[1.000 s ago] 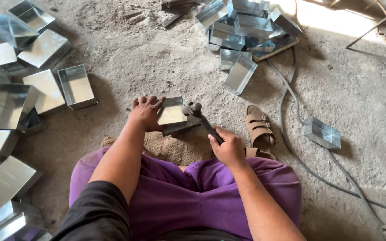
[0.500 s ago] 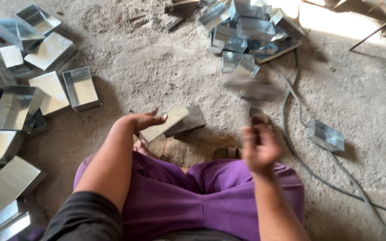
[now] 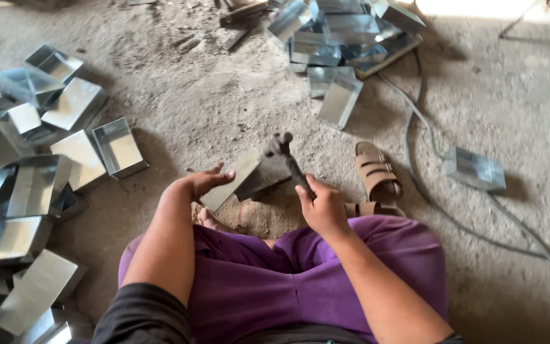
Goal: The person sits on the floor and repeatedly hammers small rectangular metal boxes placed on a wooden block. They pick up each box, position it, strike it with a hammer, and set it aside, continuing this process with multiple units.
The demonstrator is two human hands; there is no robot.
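I sit on the floor in purple trousers. My left hand [image 3: 202, 183] holds a shiny sheet-metal tray [image 3: 232, 179] tilted on edge over a dark block [image 3: 268, 181] in front of my knees. My right hand [image 3: 321, 207] grips the handle of a dark hammer [image 3: 284, 156], whose head rests at the tray's upper right corner.
Many finished metal trays [image 3: 46, 165] are heaped on the left, and another pile [image 3: 338, 38] lies at the top. A single tray [image 3: 475, 170] sits to the right beside a cable [image 3: 424, 191]. A brown sandal [image 3: 377, 172] lies near my right hand. The floor is dusty concrete.
The hammer rose in a blur half a second ago and has come down onto the tray's corner. My left hand turned the tray up on its edge.
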